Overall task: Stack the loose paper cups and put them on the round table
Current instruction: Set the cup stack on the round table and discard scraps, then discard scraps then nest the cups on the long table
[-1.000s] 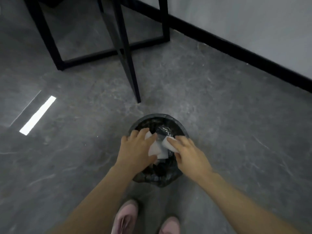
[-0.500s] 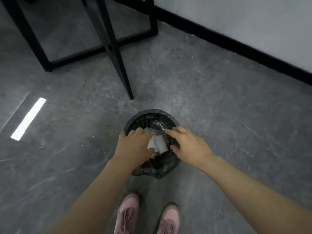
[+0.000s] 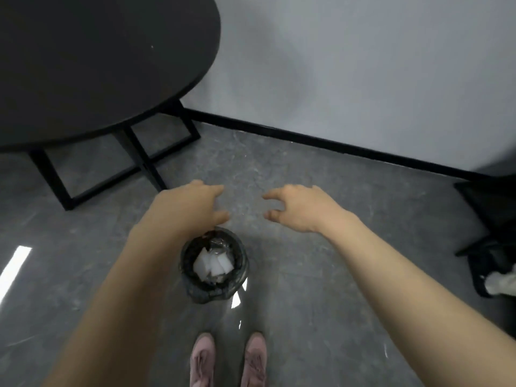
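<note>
white pieces in bin, orientation unclear

Round table runs off the top and left edges. The left forearm covers the bin's near-left rim; white scraps inside too blurred to identify.

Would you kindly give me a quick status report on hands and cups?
Left hand and right hand open, empty. White paper pieces in bin. Round table bare; no cups visible.
</note>
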The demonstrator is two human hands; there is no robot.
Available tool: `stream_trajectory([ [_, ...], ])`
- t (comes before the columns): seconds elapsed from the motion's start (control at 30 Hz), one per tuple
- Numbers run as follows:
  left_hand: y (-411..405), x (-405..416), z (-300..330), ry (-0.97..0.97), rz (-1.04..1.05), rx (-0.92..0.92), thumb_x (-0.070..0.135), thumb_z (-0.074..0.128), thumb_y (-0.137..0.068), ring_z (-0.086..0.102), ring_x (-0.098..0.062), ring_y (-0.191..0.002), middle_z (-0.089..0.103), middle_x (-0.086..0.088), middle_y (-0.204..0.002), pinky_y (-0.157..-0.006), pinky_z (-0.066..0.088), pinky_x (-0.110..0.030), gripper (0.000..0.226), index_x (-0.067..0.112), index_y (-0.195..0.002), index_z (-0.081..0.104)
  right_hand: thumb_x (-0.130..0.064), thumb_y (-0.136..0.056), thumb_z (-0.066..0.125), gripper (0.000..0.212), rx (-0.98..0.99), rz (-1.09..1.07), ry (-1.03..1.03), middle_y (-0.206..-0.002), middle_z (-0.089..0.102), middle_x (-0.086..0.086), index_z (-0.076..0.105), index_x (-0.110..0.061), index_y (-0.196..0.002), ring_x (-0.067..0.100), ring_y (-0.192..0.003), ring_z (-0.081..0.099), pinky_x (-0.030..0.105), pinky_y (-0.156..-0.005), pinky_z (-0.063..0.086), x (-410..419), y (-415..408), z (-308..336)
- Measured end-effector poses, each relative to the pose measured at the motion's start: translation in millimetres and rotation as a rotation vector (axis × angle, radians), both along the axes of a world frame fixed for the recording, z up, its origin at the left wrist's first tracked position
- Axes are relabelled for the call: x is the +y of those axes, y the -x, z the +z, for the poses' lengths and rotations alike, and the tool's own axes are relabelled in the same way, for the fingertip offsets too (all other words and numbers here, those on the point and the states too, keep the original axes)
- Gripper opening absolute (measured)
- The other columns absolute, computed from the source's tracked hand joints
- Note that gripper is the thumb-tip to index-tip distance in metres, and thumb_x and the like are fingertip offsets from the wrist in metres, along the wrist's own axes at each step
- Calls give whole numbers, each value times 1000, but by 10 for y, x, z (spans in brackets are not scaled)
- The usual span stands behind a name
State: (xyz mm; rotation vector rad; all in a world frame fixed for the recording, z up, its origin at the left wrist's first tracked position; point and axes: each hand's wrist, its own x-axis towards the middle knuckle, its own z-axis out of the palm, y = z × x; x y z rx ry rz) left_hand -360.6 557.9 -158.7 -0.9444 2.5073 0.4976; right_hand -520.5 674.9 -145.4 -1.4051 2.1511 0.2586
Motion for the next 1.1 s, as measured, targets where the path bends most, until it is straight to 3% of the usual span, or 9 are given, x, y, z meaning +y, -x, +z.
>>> stream_trajectory([
  [0.23,459,520,1567,32,-233,144,59,45,-92,38,-25,-135,33,-4,-150,-102,40,-42,68,35,-151,22,-49,-95,45,51,104,-295,117,-149,41,0,37,-34,-144,22,-135,40,40,-106,29,889,74,1519],
  [0.47,1112,1497,2486,25,-598,251,57,48,-92,38,-24,-136,35,-3,-150,-106,37,-40,68,34,-151,23,-52,-95,44,51,263,-688,249,-148,42,-1,38,-36,-143,20,-135,39,38,-105,29,2226,-30,2460],
  [0.83,1504,4047,3147,-51,-1242,296,57,49,-92,31,-21,-141,30,-4,-155,-110,33,-39,69,34,-151,21,-53,-92,49,48,419,-1355,247,-138,54,-2,49,-33,-135,21,-127,49,38,-100,41,4734,-905,3157],
  [1.1,1290,6036,3345,-74,-1577,346,56,51,-91,39,-20,-134,41,-1,-148,-100,38,-32,64,33,-148,32,-57,-91,47,52,516,-1705,227,-142,49,-6,41,-39,-140,18,-130,45,37,-100,35,6442,-1668,3311],
])
